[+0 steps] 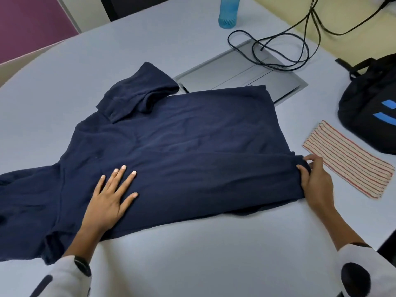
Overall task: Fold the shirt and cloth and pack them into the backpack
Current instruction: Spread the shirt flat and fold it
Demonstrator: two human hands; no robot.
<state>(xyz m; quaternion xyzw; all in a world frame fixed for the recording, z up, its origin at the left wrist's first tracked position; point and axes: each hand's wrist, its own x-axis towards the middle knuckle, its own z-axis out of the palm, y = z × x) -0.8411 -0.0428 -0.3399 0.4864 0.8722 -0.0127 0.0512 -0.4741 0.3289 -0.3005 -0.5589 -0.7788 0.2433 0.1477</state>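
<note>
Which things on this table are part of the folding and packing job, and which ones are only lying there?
Belong to the job:
navy shirt, under the left hand and pinched by the right hand
striped cloth, already folded
black backpack

Just lying about:
blue water bottle
black cables
grey cable hatch in the table

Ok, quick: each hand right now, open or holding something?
Left hand: open, pressed flat on the navy shirt.
Right hand: fingers pinching the shirt's folded edge.
</note>
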